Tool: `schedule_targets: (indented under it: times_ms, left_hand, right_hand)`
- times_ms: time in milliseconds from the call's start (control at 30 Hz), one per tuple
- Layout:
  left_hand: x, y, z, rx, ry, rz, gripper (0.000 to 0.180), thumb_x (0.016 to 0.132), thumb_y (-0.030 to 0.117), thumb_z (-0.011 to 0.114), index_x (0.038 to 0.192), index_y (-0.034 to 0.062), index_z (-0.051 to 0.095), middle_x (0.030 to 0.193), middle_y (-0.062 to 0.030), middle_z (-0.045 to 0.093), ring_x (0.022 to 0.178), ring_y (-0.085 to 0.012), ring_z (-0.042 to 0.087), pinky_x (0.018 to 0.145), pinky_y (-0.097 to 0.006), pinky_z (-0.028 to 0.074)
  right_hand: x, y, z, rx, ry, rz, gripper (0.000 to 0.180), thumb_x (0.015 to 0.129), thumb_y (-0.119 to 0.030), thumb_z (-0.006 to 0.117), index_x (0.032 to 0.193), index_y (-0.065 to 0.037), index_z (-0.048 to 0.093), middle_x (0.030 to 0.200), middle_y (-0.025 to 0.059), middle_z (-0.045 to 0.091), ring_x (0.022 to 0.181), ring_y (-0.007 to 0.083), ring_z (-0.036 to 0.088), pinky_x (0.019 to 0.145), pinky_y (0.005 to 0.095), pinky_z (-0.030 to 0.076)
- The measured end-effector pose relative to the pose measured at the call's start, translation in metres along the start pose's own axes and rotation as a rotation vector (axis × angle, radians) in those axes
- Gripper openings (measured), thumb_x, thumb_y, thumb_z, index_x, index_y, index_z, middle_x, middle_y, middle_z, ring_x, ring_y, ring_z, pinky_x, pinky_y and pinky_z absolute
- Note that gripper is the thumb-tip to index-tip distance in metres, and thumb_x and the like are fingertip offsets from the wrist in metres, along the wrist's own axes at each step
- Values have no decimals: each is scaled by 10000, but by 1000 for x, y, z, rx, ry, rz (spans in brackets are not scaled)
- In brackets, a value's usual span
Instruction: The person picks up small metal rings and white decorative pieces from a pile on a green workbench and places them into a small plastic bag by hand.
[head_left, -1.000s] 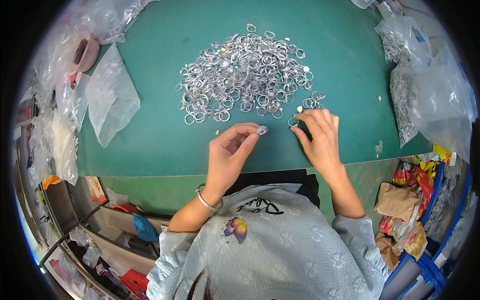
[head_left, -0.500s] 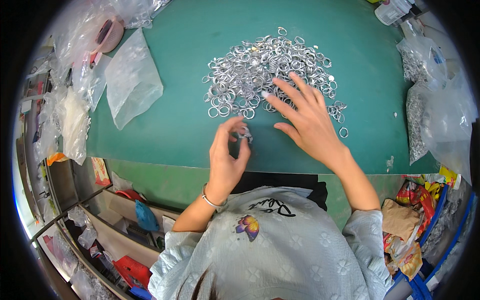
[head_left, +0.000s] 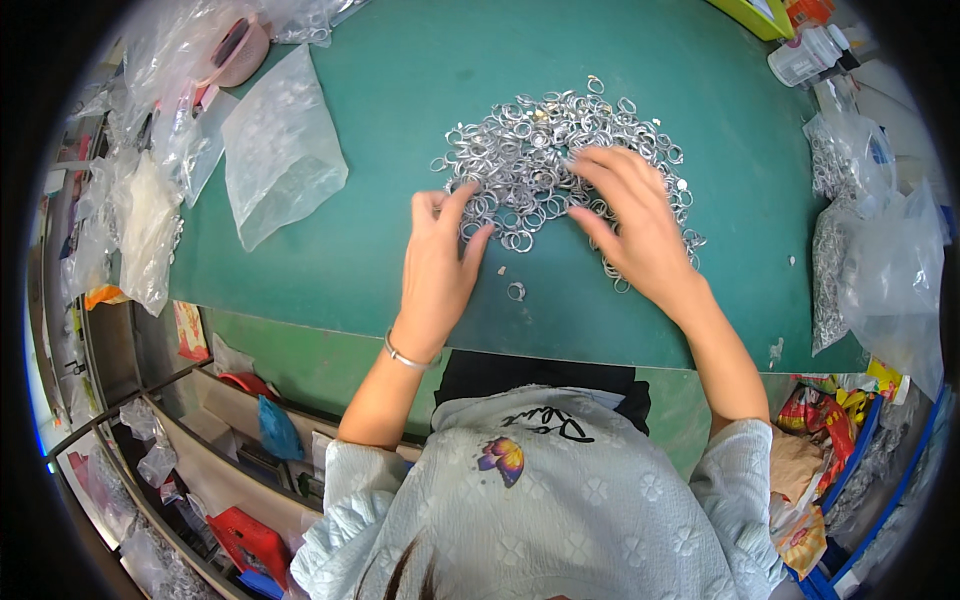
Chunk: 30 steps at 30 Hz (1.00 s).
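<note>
At a green counter (head_left: 420, 65), a flat clear plastic bag (head_left: 287, 150) near a pink container (head_left: 242, 58) at left, a pale bottle (head_left: 803, 57) by a lime-green tray (head_left: 757, 16) at far right, and, lower left, a blue bag (head_left: 280, 430) and a red container (head_left: 248, 543) among partitioned shelving (head_left: 235, 408).

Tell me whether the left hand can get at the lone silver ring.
Probably yes: the lone silver ring lies close to the left hand, with only a small pale fragment between them.

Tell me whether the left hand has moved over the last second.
Yes: the left hand has moved leftward, closer to the flat clear plastic bag lying on the green table.
</note>
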<state>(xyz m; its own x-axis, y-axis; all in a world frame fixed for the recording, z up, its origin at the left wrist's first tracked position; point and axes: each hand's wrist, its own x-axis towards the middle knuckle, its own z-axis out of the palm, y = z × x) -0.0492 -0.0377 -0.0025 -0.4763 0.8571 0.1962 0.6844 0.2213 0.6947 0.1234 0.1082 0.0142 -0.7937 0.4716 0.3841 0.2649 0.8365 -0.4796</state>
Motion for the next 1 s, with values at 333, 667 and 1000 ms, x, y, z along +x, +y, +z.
schedule_targets:
  times_ms: [333, 667, 1000]
  left_hand:
    - [2, -15, -16, -16, -105, -35, 254, 841, 16, 624, 1092, 18, 582, 979, -145, 502, 740, -302, 570, 663, -379, 470]
    - [56, -17, -1, 50, -10, 89, 215, 837, 22, 639, 1050, 21, 611, 953, -130, 522, 727, -293, 539, 667, -383, 446]
    - [34, -13, -17, -126, -42, 29, 231, 887, -20, 550, 1110, 28, 587, 930, -63, 547, 633, -151, 494, 586, -261, 419]
  right_hand:
    - [-13, -4, -15, -81, -489, -107, 553, 777, -169, 715, 1296, -161, 523, 1335, 45, 493, 1321, 271, 379, 1092, 488, 278]
    - [40, 14, 13, 174, -76, 60, 201, 779, -117, 708, 963, -65, 646, 912, 70, 627, 918, 254, 547, 834, 375, 397]
    - [62, 18, 34, -88, 78, -74, 27, 762, -71, 656, 781, -53, 650, 824, 63, 612, 850, 237, 526, 758, 377, 379]
